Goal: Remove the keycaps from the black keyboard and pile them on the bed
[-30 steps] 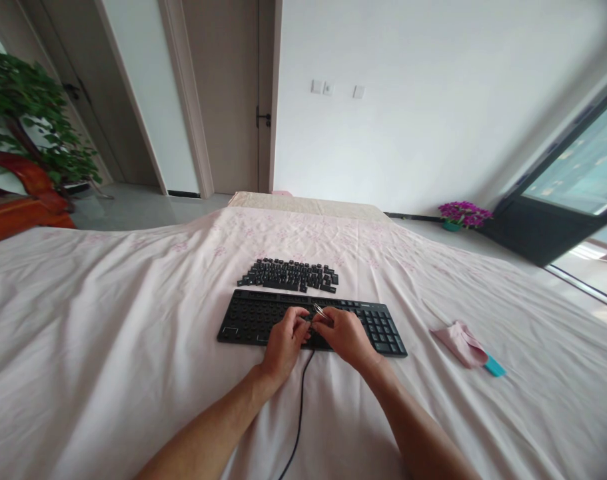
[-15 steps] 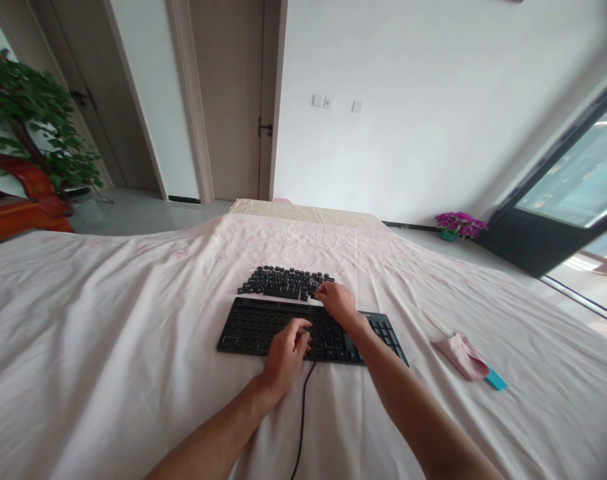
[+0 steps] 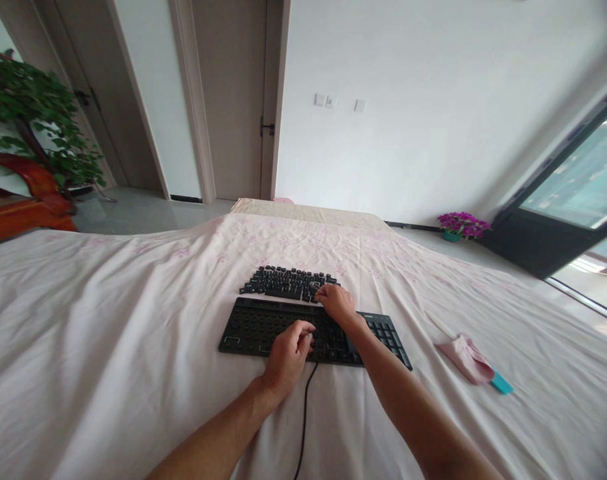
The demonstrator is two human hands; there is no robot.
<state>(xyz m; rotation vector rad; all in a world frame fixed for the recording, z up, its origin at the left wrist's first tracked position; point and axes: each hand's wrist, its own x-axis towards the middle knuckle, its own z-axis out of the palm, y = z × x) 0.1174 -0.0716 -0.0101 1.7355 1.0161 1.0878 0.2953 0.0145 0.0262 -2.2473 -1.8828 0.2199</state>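
A black keyboard [image 3: 256, 327] lies on the pink bedsheet [image 3: 108, 320] with most keys taken off; keys still sit at its right end. Loose black keycaps [image 3: 280, 282] are laid out in rows just behind it. My left hand [image 3: 288, 353] rests on the keyboard's front edge, fingers curled in a loose pinch. My right hand [image 3: 336, 301] reaches over the keyboard to the right end of the keycap rows, fingers bent down onto them. What either hand holds is too small to make out. The keyboard's black cable [image 3: 303, 427] runs toward me.
A folded pink cloth [image 3: 466, 357] with a teal object [image 3: 502, 383] under it lies at the right on the sheet. A potted green plant [image 3: 28, 113] and red wooden furniture [image 3: 18, 207] stand at left. Purple flowers [image 3: 460, 225] sit on the floor by the window.
My right hand left the spot beside my left hand, where a thin metal tool showed, and reached forward to the right end of the loose keycaps. The left hand stayed put.
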